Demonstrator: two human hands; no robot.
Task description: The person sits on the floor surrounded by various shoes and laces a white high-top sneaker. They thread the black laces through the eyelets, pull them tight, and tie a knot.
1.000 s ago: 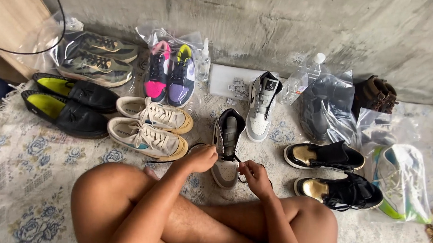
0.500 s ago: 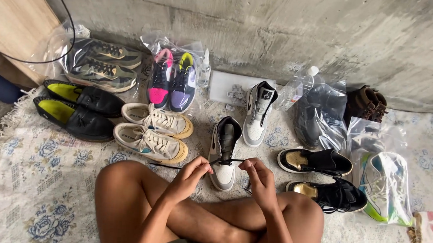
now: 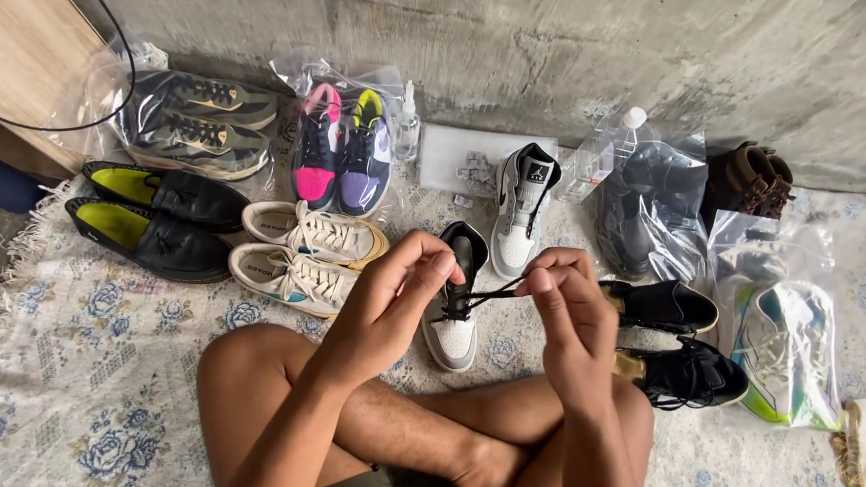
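Note:
I sit cross-legged on a flowered rug [image 3: 64, 371]. A grey, white and black high-top sneaker [image 3: 455, 320] lies in front of my knees, toe toward me. My left hand [image 3: 395, 296] pinches one end of its black shoelace [image 3: 485, 295], and my right hand [image 3: 565, 302] pinches the other end. The lace is stretched taut between my two hands above the shoe. The matching sneaker [image 3: 521, 209] stands just beyond, near the wall.
Shoes line the concrete wall: bagged olive sneakers [image 3: 205, 119], a pink and purple pair [image 3: 343, 153], black loafers [image 3: 154, 216], cream sneakers [image 3: 307, 251], black shoes [image 3: 673, 333], a bagged green and white pair [image 3: 782, 350], brown boots [image 3: 753, 178]. A spray bottle [image 3: 407, 122] stands by a white box [image 3: 468, 155].
Both hands have risen from the sneaker's opening and drawn apart, pulling the black lace tight between them. The view has tilted down slightly.

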